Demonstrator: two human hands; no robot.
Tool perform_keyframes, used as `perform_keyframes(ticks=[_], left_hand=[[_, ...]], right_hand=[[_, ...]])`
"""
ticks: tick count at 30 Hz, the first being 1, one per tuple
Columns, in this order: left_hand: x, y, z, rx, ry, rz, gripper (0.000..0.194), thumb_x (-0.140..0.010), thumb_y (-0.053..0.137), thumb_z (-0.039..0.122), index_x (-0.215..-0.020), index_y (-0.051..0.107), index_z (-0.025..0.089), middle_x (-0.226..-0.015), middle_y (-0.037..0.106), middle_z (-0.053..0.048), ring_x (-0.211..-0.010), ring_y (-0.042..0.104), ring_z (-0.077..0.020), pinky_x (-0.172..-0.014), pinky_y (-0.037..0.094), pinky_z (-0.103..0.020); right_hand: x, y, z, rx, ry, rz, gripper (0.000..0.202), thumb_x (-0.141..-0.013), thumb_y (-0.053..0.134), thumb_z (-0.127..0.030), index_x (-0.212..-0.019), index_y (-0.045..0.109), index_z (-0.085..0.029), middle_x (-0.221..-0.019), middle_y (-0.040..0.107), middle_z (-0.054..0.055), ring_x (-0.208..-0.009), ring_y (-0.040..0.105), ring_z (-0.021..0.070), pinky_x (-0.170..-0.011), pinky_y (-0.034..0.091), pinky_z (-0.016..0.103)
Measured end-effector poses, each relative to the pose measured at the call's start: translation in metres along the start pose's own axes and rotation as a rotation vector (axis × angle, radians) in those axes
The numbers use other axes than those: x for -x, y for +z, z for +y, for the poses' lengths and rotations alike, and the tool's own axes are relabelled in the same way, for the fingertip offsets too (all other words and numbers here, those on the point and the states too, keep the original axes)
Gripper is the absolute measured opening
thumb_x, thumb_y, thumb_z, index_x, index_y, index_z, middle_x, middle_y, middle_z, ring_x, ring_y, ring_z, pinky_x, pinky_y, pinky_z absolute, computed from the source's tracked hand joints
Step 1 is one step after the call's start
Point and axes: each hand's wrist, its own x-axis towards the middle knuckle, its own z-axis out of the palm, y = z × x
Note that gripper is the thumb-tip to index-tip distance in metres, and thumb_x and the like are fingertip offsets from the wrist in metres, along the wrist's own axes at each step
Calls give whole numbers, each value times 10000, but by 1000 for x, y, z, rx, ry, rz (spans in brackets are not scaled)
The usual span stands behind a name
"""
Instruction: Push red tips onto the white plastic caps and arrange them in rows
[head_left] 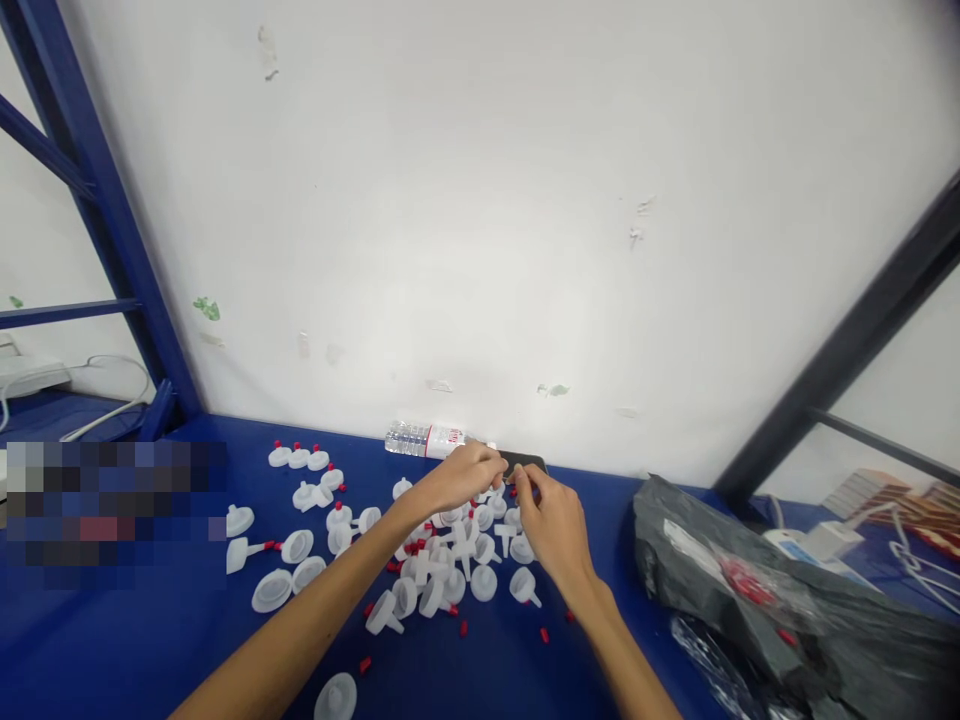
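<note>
My left hand (466, 474) reaches to the back of the blue table, its fingers closed on something too small to make out. Close to its right, my right hand (551, 515) has thumb and forefinger pinched together, and what they hold is unclear. Below and between the hands lies a heap of white plastic funnel-shaped pieces (484, 582) mixed with small red caps (463, 628). A dark flat object (523, 460) shows behind my fingers. Farther left, several white pieces with red caps on their tips (298, 458) stand in a row.
A clear bottle (409, 438) lies along the white wall. The blue table (525, 670) has a grey plastic bag (712, 560) on its right side. Blue metal posts (112, 190) rise at the left, a dark one (847, 350) at the right. White cables and boxes lie beyond them.
</note>
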Motion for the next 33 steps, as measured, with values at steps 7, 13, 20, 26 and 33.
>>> perform_keyframes(ticks=[7,13,20,26,33], left_hand=[[28,-34,22,-268,-10,54,409,-1021,506,454,-738,655,199,-677,629,-5,-615,574,-171,-592,410,-315],[106,-84,-44,-576,-249,297,317,-797,564,433,-891,747,193,-973,757,-154,-925,671,-336,-791,446,-407],[151,-86,-99,-610,-359,292,367,-811,518,459,-895,795,234,-952,825,-102,-854,733,-297,-767,492,-379],[154,-83,-81,-580,-316,336,346,-876,487,467,-865,757,250,-897,830,-42,-807,749,-237,-743,513,-321],[149,-78,-76,-637,-237,411,435,-921,491,520,-967,824,244,-1040,834,-84,-910,735,-279,-802,517,-359]], right_hand=[[0,-3,-2,26,6,13,410,-1112,398,-382,-917,730,-241,-780,766,33,-681,681,210,-656,323,293],[2,-4,-8,37,-3,5,376,-1114,421,-360,-913,715,-240,-800,771,24,-687,686,199,-651,311,287],[7,-2,-14,71,-32,-23,371,-1120,434,-353,-878,686,-229,-747,738,25,-655,662,196,-616,274,283],[6,-2,-12,107,-43,-21,346,-1117,453,-329,-902,704,-229,-724,732,22,-654,672,196,-614,270,282],[6,-1,-12,117,-62,-32,357,-1124,453,-330,-895,708,-230,-730,745,17,-663,688,190,-605,270,274]])
